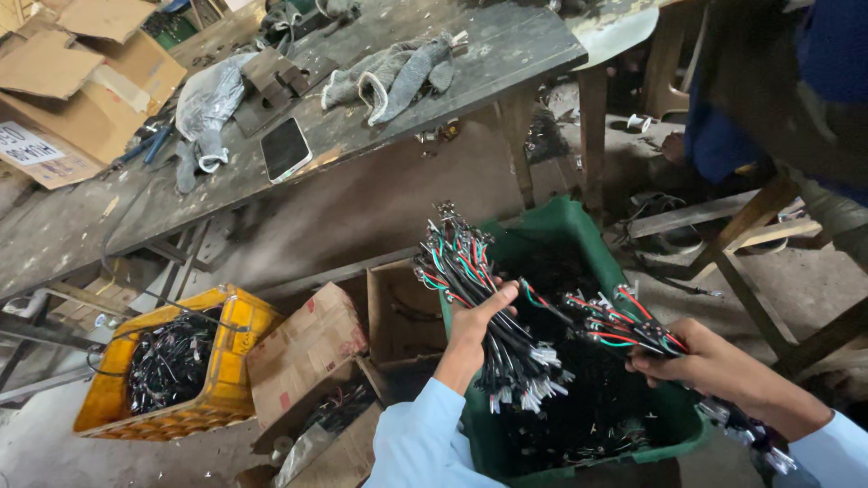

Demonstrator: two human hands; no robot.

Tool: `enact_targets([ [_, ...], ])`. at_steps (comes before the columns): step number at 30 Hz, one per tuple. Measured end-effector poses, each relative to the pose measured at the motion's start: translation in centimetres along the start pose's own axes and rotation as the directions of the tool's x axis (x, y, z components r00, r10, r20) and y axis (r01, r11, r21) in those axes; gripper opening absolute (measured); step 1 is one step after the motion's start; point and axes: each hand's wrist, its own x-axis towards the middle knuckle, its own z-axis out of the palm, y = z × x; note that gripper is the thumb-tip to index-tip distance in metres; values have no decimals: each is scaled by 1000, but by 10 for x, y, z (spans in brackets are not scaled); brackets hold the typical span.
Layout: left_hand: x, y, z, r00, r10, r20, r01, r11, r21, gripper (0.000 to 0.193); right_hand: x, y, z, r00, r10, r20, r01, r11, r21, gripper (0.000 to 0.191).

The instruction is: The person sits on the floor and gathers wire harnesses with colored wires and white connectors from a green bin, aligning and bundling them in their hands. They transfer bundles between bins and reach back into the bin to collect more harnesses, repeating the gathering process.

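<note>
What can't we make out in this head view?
- Right hand: its wire bundle runs off the bottom edge.
- Green bin: contents too dark; sleeves hide the near rim.
- Yellow crate: individual parts too small.
- Left hand: bundle hides its palm.

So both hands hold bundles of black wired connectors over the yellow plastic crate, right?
Not quite. In the head view, the left hand and right hand each hold a bundle of black wired connectors, but over the green plastic bin. The yellow plastic crate sits off to the left.
</note>
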Motion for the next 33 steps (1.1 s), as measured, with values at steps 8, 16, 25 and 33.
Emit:
enact_targets([
  [8,-10,-3,1,993,116,27,-119,979,165,39,3,8,11,998,-12,58,11,1000,22,23],
  [16,-22,12,-5,977,188,97,-208,938,279,32,2,6,18,995,-59,76,57,998,26,27],
  [25,-22,12,-10,971,217,97,-238,896,374,31,-5,-6,25,994,57,97,-57,998,1,29],
  [33,-10,2,-16,986,151,66,-157,981,113,37,-2,2,15,997,43,65,-47,997,66,28],
])
